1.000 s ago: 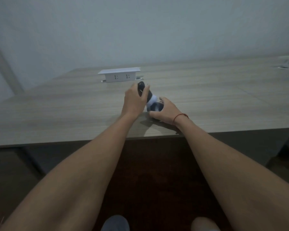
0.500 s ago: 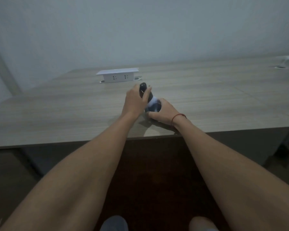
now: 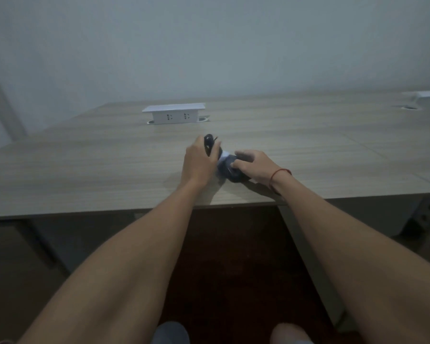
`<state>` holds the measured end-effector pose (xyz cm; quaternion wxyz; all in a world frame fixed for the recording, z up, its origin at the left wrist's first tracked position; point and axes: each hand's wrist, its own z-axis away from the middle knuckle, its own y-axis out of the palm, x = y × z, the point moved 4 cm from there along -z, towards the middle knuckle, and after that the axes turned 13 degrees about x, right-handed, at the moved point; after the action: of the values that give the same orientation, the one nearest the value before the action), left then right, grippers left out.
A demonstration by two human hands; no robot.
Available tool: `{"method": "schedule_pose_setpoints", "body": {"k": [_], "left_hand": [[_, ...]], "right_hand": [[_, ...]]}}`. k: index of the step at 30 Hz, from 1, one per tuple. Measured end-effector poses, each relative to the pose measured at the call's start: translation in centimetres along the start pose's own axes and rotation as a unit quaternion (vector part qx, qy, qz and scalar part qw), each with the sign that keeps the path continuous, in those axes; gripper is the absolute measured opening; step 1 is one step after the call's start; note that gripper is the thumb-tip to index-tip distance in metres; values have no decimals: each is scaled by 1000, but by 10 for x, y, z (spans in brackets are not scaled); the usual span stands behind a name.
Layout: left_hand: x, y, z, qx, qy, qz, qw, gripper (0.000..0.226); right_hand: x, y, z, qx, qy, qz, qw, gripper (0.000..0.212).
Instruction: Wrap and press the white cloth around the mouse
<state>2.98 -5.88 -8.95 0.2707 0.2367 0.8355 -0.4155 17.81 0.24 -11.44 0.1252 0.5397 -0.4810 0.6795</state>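
Two hands meet at frame centre near the table [image 3: 85,170] edge: left hand [image 3: 199,162] wrapped around a dark handle [image 3: 208,144], right hand [image 3: 255,167] pinching the dark-and-white bundle [image 3: 230,170] beside it, apparently steadying it; white socket box [image 3: 173,113] behind.

Bare bench [image 3: 85,167] spreads wide to the left and right of both hands, open for passing. Straight ahead, a raised white socket box [image 3: 174,113] stands in the way, well apart from the hands. A second socket box [image 3: 428,96] sits at the far right edge.
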Motion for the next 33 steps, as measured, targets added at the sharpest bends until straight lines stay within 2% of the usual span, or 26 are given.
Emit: {"method": "schedule_pose_setpoints", "body": {"k": [2,5,10,13,17,28,33], "left_hand": [[13,2,2,7,-59,-16,998,29],[13,2,-1,3,-72,-38,997,33],[6,1,8,-11,-117,45,992,32],[2,1,15,13,-101,84,991,29],[11,-5,16,52,-123,140,981,28],[7,3,4,-58,-169,93,979,27],[13,-3,10,-20,-143,104,984,27]], "right_hand": [[2,3,1,-3,-7,13,1000,55],[3,3,1,-11,-9,26,1000,54],[6,4,-1,-31,-4,49,998,56],[7,5,-2,-54,8,60,997,55],[9,5,-1,-64,6,58,996,52],[5,5,4,-39,-7,38,998,50],[7,6,1,-52,-2,44,998,50]]}}
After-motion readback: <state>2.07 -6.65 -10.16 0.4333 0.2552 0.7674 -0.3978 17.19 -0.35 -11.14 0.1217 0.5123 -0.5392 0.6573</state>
